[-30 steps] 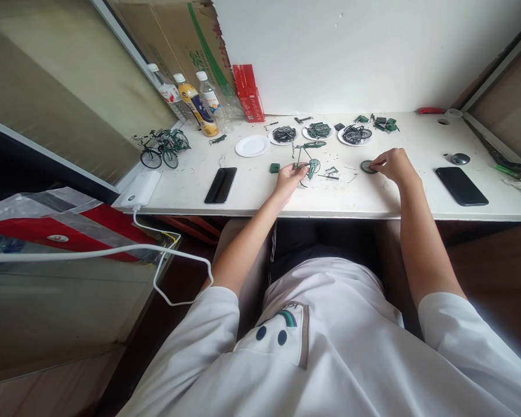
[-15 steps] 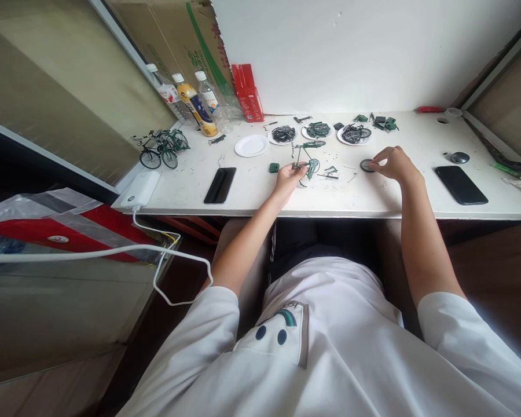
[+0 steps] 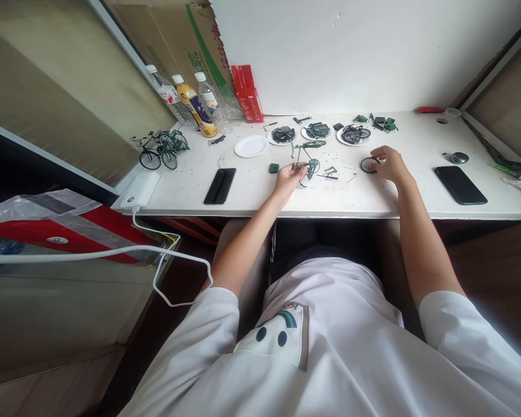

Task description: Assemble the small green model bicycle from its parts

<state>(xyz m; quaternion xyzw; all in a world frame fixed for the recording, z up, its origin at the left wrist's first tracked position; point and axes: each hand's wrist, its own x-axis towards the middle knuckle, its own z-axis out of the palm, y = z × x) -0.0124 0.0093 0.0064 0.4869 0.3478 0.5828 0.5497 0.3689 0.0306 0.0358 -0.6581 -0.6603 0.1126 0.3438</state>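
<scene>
My left hand (image 3: 289, 175) pinches the lower part of a green model bicycle frame (image 3: 307, 156) that stands on the white table (image 3: 252, 191). My right hand (image 3: 388, 163) is closed on a small black wheel (image 3: 368, 165), which it tilts up off the table surface. Small loose metal parts (image 3: 331, 172) lie between the two hands. A green block (image 3: 274, 168) sits just left of my left hand.
Three paper plates with wheels and parts (image 3: 318, 131) and one bare plate (image 3: 251, 146) sit behind. Finished model bicycles (image 3: 160, 148), bottles (image 3: 193, 104), a red box (image 3: 246, 92), two black phones (image 3: 220, 185) (image 3: 460, 185), a power bank (image 3: 140, 189) with cable.
My right hand has lifted and tilted the small wheel from lying flat on the table. My left hand and the frame have stayed in place.
</scene>
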